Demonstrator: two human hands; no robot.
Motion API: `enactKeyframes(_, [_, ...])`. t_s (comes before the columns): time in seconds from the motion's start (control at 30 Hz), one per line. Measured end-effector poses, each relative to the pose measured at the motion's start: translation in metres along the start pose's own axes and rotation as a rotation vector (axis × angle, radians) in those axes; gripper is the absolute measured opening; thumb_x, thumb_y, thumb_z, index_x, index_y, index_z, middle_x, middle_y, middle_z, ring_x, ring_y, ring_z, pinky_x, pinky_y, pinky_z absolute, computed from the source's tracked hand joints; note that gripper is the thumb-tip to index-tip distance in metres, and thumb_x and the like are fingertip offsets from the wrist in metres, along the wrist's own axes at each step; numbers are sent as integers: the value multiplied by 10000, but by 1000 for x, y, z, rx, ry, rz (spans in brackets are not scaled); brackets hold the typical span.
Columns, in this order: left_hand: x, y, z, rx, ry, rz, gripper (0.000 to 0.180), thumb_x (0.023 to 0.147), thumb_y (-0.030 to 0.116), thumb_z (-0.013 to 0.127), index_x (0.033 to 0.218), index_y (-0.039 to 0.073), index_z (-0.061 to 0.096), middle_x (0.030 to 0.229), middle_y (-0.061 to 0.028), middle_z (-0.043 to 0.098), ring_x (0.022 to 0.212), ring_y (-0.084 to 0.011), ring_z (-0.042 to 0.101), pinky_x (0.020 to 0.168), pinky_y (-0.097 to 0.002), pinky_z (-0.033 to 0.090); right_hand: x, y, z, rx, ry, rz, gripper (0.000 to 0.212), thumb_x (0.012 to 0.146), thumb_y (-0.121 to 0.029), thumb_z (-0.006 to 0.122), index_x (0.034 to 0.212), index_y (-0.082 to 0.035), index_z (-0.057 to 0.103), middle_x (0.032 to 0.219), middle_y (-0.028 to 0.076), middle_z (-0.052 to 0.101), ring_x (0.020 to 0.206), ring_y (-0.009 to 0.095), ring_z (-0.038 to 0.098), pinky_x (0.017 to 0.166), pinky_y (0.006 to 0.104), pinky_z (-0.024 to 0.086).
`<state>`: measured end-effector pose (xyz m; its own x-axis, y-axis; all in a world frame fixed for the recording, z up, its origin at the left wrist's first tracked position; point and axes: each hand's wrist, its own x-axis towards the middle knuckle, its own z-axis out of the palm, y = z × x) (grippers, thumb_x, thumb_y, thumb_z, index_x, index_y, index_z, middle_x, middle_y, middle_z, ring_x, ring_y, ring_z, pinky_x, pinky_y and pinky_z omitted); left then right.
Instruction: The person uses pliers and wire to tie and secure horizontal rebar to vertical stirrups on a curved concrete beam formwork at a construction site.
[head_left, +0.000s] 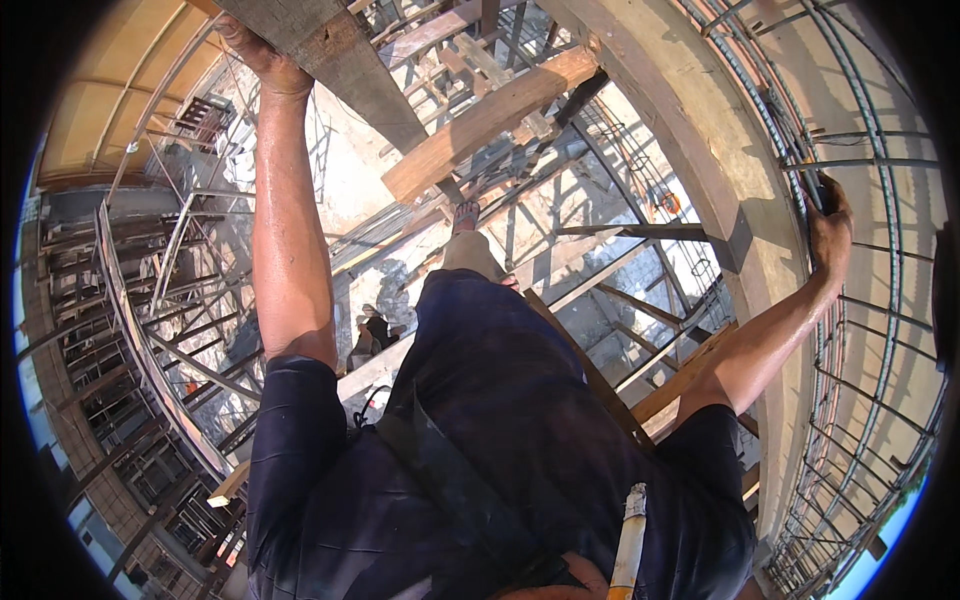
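At the upper left, my left hand [262, 58] is closed around the edge of a grey-brown timber beam [345, 75]. Its fingertips are hidden behind the wood. On the far right, my right arm reaches across a curved wooden formwork board [725, 140]. There my right hand [830, 228] is closed on a steel reinforcing bar [812, 200] of the rebar cage beside that board; its fingers are partly hidden. Between my arms, a shorter brown timber [490, 125] crosses near the beam. One bare foot [466, 215] rests on a narrow wooden member below.
Rebar cage [880, 230] with crossing ties lines the right side. Far below lies a littered pale floor [370, 215] with timbers and bars. Scaffolding [180, 340] stands at left. A person [372, 335] is below. A cigarette [628, 545] sticks up at the lower edge.
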<state>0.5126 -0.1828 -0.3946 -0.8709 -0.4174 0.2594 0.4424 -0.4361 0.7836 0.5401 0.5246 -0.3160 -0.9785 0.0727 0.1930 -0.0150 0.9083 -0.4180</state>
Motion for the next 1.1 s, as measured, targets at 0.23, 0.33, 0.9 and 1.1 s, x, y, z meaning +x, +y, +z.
enactKeyframes(0.23, [-11,-10,4,39,-303,108,927,813,850,505,1205,17,619,1080,-66,663,1021,-169,611,881,-349,524,-9,-18,-2,-5,85,79,461,783,-65,820,1213,-56,655,1136,122,685,977,253,646,871,377,509])
enactKeyframes(0.33, [-23,-6,20,90,-214,60,1017,705,876,589,1264,26,568,1100,-124,640,975,-231,632,847,-375,547,-7,-12,3,52,107,48,493,775,-31,815,1226,-14,616,1114,159,683,1016,281,649,901,383,503])
enactKeyframes(0.9, [-35,21,57,471,-165,286,1021,802,913,413,949,-60,685,864,-61,692,808,-129,619,688,-318,506,-25,-14,2,201,301,96,320,867,-130,778,1134,8,670,977,94,677,885,206,593,836,338,480])
enactKeyframes(1.1, [-18,-15,0,78,-228,-14,980,655,750,718,1297,37,520,1170,-119,608,1063,-247,595,927,-418,524,-56,-30,32,437,1259,15,219,939,-174,738,1009,32,719,967,131,728,810,160,654,685,296,522])
